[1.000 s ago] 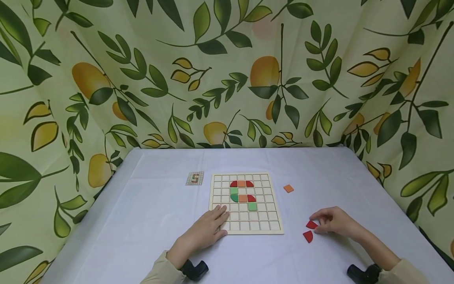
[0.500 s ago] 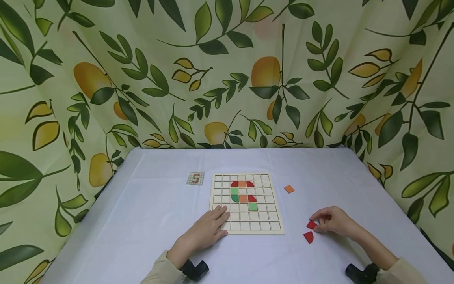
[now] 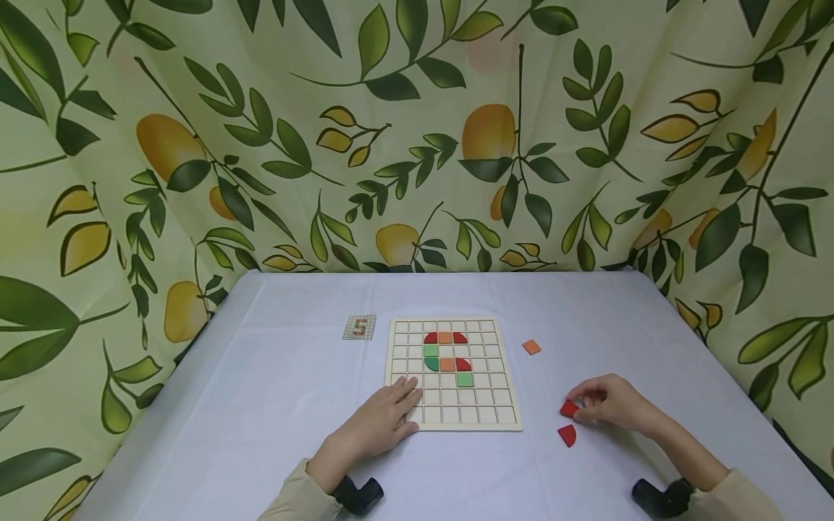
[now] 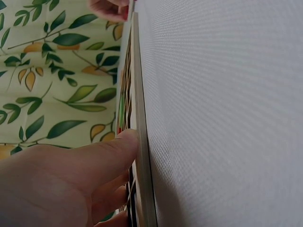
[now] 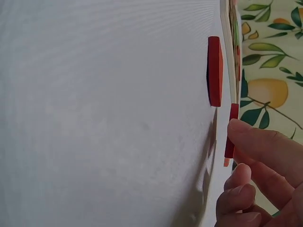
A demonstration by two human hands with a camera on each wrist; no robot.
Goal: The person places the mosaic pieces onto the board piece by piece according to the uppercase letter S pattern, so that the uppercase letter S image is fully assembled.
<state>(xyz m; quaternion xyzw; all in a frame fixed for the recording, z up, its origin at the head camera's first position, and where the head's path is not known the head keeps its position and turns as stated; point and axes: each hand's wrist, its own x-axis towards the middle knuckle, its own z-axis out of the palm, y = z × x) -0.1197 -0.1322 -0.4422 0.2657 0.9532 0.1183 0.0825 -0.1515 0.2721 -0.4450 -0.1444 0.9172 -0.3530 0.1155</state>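
Note:
My left hand (image 3: 381, 412) lies with extended fingers on the lower left corner of the square gridded board (image 3: 482, 399); in the left wrist view its thumb rests at the board's edge (image 4: 140, 109). Red, orange and green tiles form a curved figure in the board's upper cells. To the right of the board, my right hand (image 3: 612, 405) pinches a red quarter-circle tile (image 3: 568, 409) between thumb and fingers. The right wrist view shows that tile (image 5: 230, 150) raised off the cloth. A second red quarter-circle tile (image 3: 567, 435) lies just in front of it.
An orange square tile (image 3: 531, 347) lies right of the board. Left of the board's top is a small card (image 3: 359, 328) printed with an S pattern on a grid. A white cloth (image 3: 280, 376) covers the table, and a leaf-patterned curtain (image 3: 417, 181) hangs behind.
The right hand has lifted the red quarter-circle tile slightly and shifted it a little leftward. The left hand stays still on the board.

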